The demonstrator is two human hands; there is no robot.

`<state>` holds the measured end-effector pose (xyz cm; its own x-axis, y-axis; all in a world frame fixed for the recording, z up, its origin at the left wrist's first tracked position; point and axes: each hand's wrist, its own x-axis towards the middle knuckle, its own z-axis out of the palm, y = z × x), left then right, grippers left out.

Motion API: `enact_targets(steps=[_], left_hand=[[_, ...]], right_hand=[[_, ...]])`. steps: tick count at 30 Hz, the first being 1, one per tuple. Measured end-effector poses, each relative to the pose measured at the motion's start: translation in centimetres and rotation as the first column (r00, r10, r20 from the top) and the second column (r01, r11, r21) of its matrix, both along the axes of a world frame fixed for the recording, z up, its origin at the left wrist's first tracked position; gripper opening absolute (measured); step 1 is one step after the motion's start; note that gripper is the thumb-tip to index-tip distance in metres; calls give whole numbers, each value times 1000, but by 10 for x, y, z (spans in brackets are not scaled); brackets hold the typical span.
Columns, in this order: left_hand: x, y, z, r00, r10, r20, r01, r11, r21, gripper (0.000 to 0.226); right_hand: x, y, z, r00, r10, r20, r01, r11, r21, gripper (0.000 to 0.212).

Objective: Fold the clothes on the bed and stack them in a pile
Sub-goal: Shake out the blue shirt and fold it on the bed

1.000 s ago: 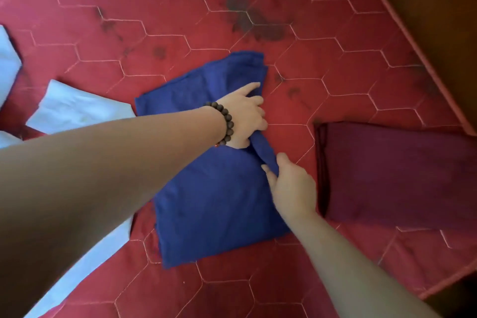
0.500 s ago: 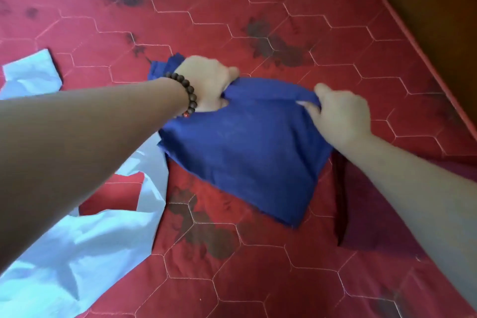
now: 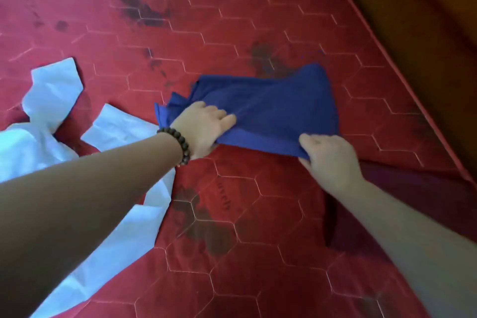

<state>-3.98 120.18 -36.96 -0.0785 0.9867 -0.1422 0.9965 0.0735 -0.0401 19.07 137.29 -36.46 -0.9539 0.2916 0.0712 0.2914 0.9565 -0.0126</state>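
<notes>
Both hands [image 3: 204, 128] outstretched, gripping blue garment [image 3: 273, 108]

We record the bed cover [image 3: 258, 279] as red, quilted in a honeycomb of hexagons outlined by thin pale stitching. Dark brownish-black blotches mark it in several places: upper left, upper centre, just above the blue garment [image 3: 271, 108], and low centre. Faint darker lettering sits on one hexagon near the middle; we cannot read it. The blue garment is a plain, deep royal blue, no print. The pale garment [image 3: 46, 142] at left reads white with a light blue cast, unpatterned. The maroon garment [image 3: 402, 188] at right is a dark wine red, plain. The bracelet [image 3: 180, 144] consists of dark brown beads.
</notes>
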Motion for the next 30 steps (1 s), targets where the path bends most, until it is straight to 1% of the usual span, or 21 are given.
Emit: enact_targets(steps=[1,2,3,4,5,7,9,11,14,16,18,19,20,21,23,24,26,28,29,30], left_hand=[[13,-14,-16,1000,8,-21,-10,995,-98,43],[26,-28,-30,1000,13,-27,-18,984,-175,42],[39,-42,-41,999,31,-20,-35,973,-227,40],[50,-55,-49,998,62,-9,-62,966,-252,38],[59,-66,-54,995,99,-1,-96,963,-253,36],[72,-83,-57,987,161,7,-156,967,-204,33],[80,-97,-57,985,170,20,-167,981,-97,28],[85,-111,-57,984,177,29,-177,984,-1,24],[93,-129,-57,975,222,28,-222,975,-6,31],[96,-137,-55,959,280,45,-278,960,-47,39],[100,-140,-53,931,364,30,-358,926,-123,45],[103,-141,-51,907,419,40,-413,904,-109,45],[107,-142,-48,869,489,79,-485,872,-60,44],[111,-142,-46,813,566,139,-574,819,23,41],[120,-140,-42,657,702,275,-747,656,109,39],[123,-137,-42,576,751,324,-810,578,100,38],[127,-131,-43,404,819,408,-904,426,41,40],[128,-125,-45,205,852,482,-960,272,-72,47],[128,-124,-48,155,850,503,-966,238,-106,51],[127,-122,-51,146,845,514,-963,240,-120,54]], right_hand=[[7,-16,-16,996,14,90,-10,999,-49,31],[15,-33,-30,976,26,215,-6,996,-94,27],[21,-49,-44,944,33,329,12,991,-135,23],[28,-64,-54,921,26,389,39,987,-159,20],[34,-78,-62,916,17,402,66,979,-191,19],[45,-104,-68,926,-8,378,111,961,-252,20],[54,-130,-72,934,-14,356,120,954,-276,24],[60,-157,-72,921,12,389,110,951,-288,25],[65,-193,-70,914,80,397,83,922,-377,23],[65,-211,-67,904,148,401,67,878,-475,24],[61,-219,-62,885,211,414,50,843,-536,30],[58,-216,-60,890,213,404,37,848,-529,34],[52,-209,-57,912,184,366,29,862,-506,36],[46,-197,-55,943,130,305,34,878,-478,36],[29,-164,-54,984,-6,179,84,898,-431,39],[19,-145,-55,987,-70,141,123,906,-404,44],[-2,-106,-59,974,-172,150,214,915,-342,56],[-23,-75,-66,941,-249,229,310,907,-286,71],[-32,-63,-69,920,-273,282,347,902,-259,77],[-39,-54,-72,903,-280,326,361,906,-221,82]])
